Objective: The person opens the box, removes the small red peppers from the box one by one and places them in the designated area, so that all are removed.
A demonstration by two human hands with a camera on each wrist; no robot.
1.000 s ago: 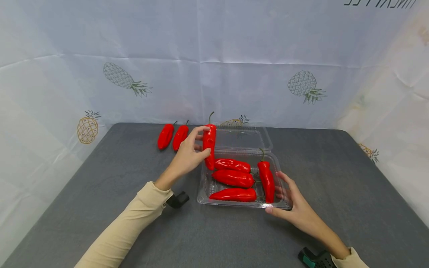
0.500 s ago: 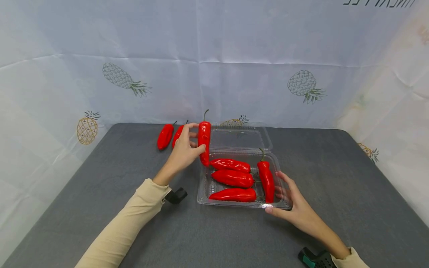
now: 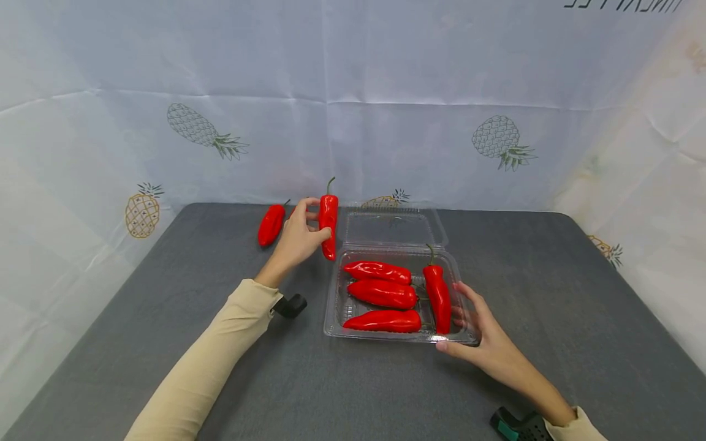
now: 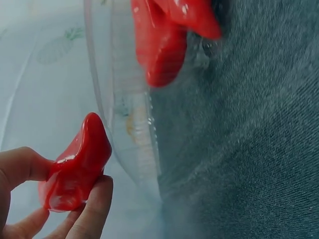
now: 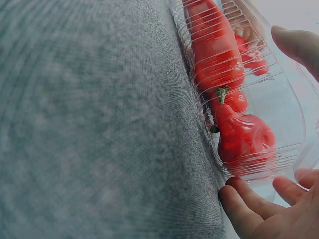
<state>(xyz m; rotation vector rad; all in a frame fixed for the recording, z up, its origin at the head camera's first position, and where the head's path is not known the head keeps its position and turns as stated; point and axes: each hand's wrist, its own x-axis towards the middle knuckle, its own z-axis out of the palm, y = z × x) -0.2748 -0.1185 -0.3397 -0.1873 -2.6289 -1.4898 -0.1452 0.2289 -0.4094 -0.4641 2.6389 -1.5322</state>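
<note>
My left hand [image 3: 295, 239] pinches a red chili pepper [image 3: 328, 226] between thumb and fingers. The pepper is upright, stem up, beside the back left of a clear plastic clamshell box [image 3: 331, 312]. In the left wrist view the pepper [image 4: 82, 167] points its tip toward the camera. Several red chili peppers [image 3: 383, 294] lie sideways in the box, and one pepper [image 3: 437, 300] lies lengthwise along its right side. My right hand [image 3: 488, 337] rests at the box's front right corner, fingers along its side wall, thumb by the front edge, also seen in the right wrist view.
Another red chili pepper [image 3: 271, 225] lies on the grey table [image 3: 165, 318] behind my left hand; a further one is almost wholly hidden by that hand. The box's clear lid [image 3: 394, 226] is folded back. A white pineapple-print cloth [image 3: 358, 73] hangs behind the table.
My left hand has moved the pepper left and back, from over the box's left part to beyond its back left corner. My right hand and the box stay put.
</note>
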